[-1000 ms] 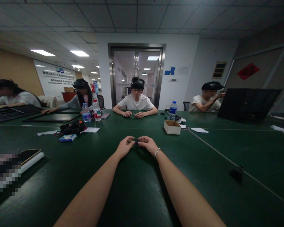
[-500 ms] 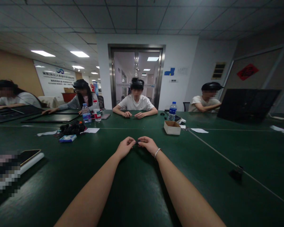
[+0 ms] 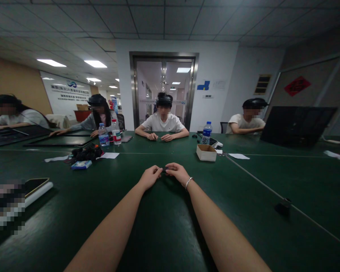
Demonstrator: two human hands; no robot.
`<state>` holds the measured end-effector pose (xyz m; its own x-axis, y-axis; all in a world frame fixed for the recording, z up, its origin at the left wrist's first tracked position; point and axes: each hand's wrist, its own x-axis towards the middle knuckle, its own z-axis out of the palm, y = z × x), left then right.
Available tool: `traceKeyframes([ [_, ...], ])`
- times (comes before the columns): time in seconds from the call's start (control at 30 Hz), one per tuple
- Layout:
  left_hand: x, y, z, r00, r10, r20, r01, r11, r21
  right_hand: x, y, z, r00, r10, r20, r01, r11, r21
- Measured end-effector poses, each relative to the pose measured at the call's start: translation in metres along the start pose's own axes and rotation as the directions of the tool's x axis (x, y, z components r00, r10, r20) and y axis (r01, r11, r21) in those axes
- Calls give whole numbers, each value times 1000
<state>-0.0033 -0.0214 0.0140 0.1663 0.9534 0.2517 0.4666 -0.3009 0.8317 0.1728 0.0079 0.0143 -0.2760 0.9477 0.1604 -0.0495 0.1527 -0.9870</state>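
Both my arms stretch out over a dark green table. My left hand and my right hand meet at the fingertips, each pinching one end of a small black object held just above the tabletop. Its shape is too small to make out. A thin bracelet sits on my right wrist.
A small cardboard box and a water bottle stand beyond my hands. A dark pile with a blue packet lies at left, a phone nearer left, a small black piece at right. Several people sit round the table; an open laptop stands at far right.
My hands have stayed together on the small black object, with only slight shifts of the fingers. The person at the far right has lowered a hand from the head.
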Motion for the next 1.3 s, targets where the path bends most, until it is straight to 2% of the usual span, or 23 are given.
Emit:
traceKeyframes([
  [0.1, 1, 0, 2, 1000, 1, -17, -1, 999, 33, 1, 2, 0, 1000, -6, 4, 6, 1000, 18],
  [0.23, 0, 5, 1, 999, -24, -34, 22, 999, -50, 2, 2, 1, 1000, -11, -11, 11, 1000, 9],
  [0.4, -3, 9, -3, 993, 42, -106, -50, 996, -79, 3, 3, 1, 999, -6, -44, 6, 1000, 14],
  [0.8, 5, -6, 0, 997, 57, -54, -64, 989, -130, 3, 4, 1, 1000, -16, -17, 15, 999, -29],
  [0.97, 9, -13, 1, 999, 14, -36, -18, 993, -116, 1, 1, 2, 1000, -15, -26, 14, 999, -46],
  [1.13, 9, -7, 0, 998, -39, -51, 29, 983, -179, 1, 1, 1, 999, -17, -38, 15, 999, -40],
  [1.23, 4, -1, -1, 997, -9, -81, -8, 978, -207, 2, 3, 0, 999, -17, -42, 15, 999, -40],
  [1.3, 2, 1, -1, 998, 20, -64, -33, 980, -195, 3, 5, 0, 999, -27, -37, 25, 998, -54],
])
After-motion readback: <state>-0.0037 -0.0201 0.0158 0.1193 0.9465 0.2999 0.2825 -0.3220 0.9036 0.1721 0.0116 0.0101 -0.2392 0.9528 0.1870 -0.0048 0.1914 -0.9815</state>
